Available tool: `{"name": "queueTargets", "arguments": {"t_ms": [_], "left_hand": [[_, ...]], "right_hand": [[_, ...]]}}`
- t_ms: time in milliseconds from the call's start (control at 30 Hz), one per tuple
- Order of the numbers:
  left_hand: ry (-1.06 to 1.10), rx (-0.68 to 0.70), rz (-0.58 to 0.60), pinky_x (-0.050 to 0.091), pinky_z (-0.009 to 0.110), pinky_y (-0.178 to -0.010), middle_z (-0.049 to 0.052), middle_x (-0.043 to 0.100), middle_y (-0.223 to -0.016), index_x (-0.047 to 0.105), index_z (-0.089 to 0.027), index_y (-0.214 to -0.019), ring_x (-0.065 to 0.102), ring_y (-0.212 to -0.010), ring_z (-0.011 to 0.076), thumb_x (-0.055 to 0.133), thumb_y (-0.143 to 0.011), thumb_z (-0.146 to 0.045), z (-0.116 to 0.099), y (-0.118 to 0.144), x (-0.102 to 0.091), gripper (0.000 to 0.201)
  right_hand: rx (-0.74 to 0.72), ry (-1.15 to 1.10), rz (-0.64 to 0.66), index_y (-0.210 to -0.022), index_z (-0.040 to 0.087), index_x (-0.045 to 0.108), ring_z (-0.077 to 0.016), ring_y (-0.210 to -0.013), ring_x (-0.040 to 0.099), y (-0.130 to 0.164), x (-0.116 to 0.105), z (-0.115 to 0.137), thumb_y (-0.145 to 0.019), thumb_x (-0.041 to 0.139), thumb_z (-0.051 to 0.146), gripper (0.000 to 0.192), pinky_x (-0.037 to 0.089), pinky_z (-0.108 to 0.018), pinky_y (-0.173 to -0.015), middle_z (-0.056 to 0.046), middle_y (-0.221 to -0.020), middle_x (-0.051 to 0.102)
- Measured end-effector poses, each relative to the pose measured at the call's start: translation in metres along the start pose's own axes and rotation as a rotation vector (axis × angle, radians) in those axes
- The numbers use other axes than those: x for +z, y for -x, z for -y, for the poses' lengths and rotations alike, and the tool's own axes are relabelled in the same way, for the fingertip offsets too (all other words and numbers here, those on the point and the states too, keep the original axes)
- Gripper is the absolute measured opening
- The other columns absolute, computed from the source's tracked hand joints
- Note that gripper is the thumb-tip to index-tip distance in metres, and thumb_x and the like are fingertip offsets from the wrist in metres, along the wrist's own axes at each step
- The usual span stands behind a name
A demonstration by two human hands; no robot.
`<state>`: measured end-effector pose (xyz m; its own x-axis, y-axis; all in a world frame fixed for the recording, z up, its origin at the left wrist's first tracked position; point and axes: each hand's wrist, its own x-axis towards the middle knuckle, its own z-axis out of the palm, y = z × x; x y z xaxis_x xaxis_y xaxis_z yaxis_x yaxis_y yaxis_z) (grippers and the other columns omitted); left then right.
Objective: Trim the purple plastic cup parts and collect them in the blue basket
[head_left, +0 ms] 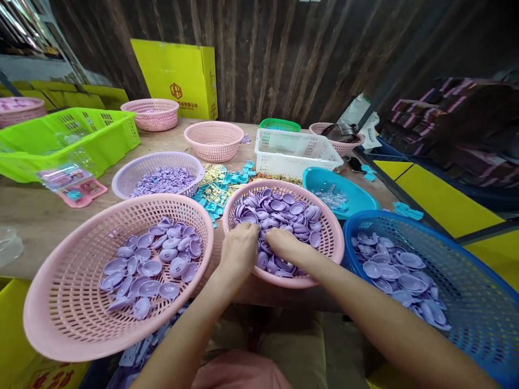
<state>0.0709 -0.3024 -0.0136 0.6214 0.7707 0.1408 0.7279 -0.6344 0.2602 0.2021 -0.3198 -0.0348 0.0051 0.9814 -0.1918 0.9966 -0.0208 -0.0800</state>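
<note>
Both hands, left hand and right hand, dig into purple shells in the middle pink basket; each grip's closure can't be told. Five pink baskets show on the tabletop; the yellow box bears unreadable red print

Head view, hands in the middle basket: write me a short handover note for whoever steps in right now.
Left hand and right hand: both down in the middle pink basket, fingers among the purple shell pieces; whether either grips a piece cannot be told.
Large pink basket at the left holds a loose layer of similar purple pieces.
Blue basket at the right holds more of them.
Done: pieces lie in both side baskets.
Left: the middle basket is still well filled.
</note>
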Motion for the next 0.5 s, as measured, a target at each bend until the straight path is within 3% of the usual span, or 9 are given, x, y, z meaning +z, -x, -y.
{"name": "queueTargets", "arguments": {"t_ms": [100, 233, 400, 500], "left_hand": [[-0.034, 0.017, 0.165, 0.047, 0.028, -0.067, 0.008, 0.063, -0.086, 0.062, -0.015, -0.089, 0.061, -0.08, 0.0203, 0.035, -0.083, -0.009, -0.007, -0.016, 0.004, 0.028], [-0.076, 0.037, 0.205, 0.048, 0.032, -0.065, 0.013, 0.064, -0.085, 0.063, -0.012, -0.09, 0.062, -0.082, 0.025, 0.036, -0.083, -0.011, -0.011, -0.026, 0.006, 0.027], [-0.065, 0.085, 0.261, 0.048, 0.031, -0.07, 0.015, 0.064, -0.084, 0.064, -0.011, -0.092, 0.062, -0.085, 0.0237, 0.045, -0.081, -0.012, -0.021, -0.035, 0.016, 0.022], [-0.04, 0.084, 0.326, 0.048, 0.03, -0.071, 0.016, 0.065, -0.082, 0.065, -0.011, -0.088, 0.062, -0.085, 0.0232, 0.05, -0.079, -0.011, -0.032, -0.042, 0.025, 0.018]], "right_hand": [[0.012, -0.015, -0.013, -0.069, 0.014, 0.064, -0.0181, -0.068, 0.062, -0.001, 0.001, -0.003, -0.068, 0.049, -0.001, 0.021, 0.041, -0.023, -0.058, -0.011, -0.071, 0.066], [0.029, -0.052, -0.051, -0.063, 0.015, 0.059, -0.0143, -0.058, 0.057, 0.011, -0.013, -0.018, -0.066, 0.048, 0.005, 0.016, 0.036, -0.021, -0.051, -0.005, -0.062, 0.063], [0.102, -0.46, -0.317, -0.058, 0.017, 0.048, -0.0097, -0.051, 0.048, 0.044, -0.021, -0.04, -0.064, 0.047, 0.013, 0.007, 0.033, -0.019, -0.047, 0.003, -0.052, 0.052], [0.119, -0.637, -0.396, -0.056, 0.018, 0.044, -0.0097, -0.05, 0.047, 0.064, -0.015, -0.045, -0.063, 0.048, 0.017, 0.008, 0.035, -0.02, -0.048, 0.004, -0.052, 0.049]]}}
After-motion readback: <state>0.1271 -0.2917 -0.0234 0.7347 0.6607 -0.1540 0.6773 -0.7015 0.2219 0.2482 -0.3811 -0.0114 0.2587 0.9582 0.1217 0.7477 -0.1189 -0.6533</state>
